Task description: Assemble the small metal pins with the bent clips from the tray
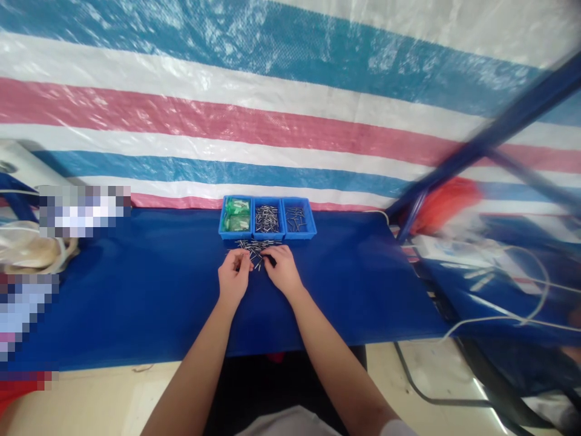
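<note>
A loose pile of thin metal pins (255, 248) lies on the blue table in front of the trays. At the pile's left edge is my left hand (233, 275), its thumb and index finger pinched together; whatever is between them is too small to name. My right hand (285, 271) reaches into the right side of the pile with curled fingers closed at the tips, and what they grip cannot be made out. Just behind stand three joined blue trays: the left tray (220, 232) with green packets (238, 215), the middle tray (269, 237) full of pins, the right tray (309, 233) with fewer pins.
The blue tabletop (354, 284) ends at a striped plastic sheet (272, 133) behind. A blue metal frame (454, 160) rises at the right, near a second table with white cables (503, 316). Bags and blurred-out items lie at the left end.
</note>
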Motion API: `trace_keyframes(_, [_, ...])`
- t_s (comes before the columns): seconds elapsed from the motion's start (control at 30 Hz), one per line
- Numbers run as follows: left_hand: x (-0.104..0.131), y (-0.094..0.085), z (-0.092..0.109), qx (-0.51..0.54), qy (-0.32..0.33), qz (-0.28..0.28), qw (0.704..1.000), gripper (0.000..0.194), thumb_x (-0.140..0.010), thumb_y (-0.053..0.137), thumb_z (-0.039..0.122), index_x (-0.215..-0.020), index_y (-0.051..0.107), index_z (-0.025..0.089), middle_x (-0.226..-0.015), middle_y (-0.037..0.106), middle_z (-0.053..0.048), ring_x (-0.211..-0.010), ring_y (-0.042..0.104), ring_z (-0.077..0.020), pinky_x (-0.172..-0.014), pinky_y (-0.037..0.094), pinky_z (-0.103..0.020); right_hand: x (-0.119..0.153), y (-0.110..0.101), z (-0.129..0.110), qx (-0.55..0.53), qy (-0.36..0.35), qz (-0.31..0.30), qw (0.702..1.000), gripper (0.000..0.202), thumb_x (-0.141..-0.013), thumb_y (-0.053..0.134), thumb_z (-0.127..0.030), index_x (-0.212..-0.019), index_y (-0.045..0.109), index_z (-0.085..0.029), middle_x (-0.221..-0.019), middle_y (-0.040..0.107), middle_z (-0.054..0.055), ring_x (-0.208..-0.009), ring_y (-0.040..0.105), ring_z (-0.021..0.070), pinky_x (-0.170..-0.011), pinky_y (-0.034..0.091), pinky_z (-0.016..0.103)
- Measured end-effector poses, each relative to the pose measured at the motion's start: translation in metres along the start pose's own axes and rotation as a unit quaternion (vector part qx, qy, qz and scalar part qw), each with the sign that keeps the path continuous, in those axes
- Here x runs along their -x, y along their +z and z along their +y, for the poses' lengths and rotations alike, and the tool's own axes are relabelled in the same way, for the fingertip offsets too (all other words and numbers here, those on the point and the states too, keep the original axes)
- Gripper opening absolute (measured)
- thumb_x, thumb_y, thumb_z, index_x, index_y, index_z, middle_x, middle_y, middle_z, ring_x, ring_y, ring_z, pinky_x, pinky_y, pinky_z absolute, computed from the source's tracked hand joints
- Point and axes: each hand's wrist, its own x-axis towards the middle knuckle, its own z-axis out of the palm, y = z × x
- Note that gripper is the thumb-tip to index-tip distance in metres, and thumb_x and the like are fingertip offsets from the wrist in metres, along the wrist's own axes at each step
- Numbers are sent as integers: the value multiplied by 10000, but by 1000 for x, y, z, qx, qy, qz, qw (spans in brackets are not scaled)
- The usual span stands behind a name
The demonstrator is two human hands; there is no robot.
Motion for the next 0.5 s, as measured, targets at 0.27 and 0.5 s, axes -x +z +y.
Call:
trace_keyframes(0.27, [-13,-10,0,130,-25,137,982,250,-870,598,396,-1018,549,200,-813,657,-27,-634,654,-126,-573,517,-246,-1,0,1,-14,-4,7,1000,253,-869,557,-93,-982,739,-227,-973,735,53,-971,562,254,-920,481,420])
trace_keyframes(0.5, [-88,-144,-14,318,-90,313,890,207,-818,369,219,-1019,412,211,-1332,522,-112,-1255,578,-178,-928,553,-339,-3,1,1,-16,1,5,1000,245,-870,557,-94,-966,740,-226,-947,729,55,-964,558,259,-909,493,420])
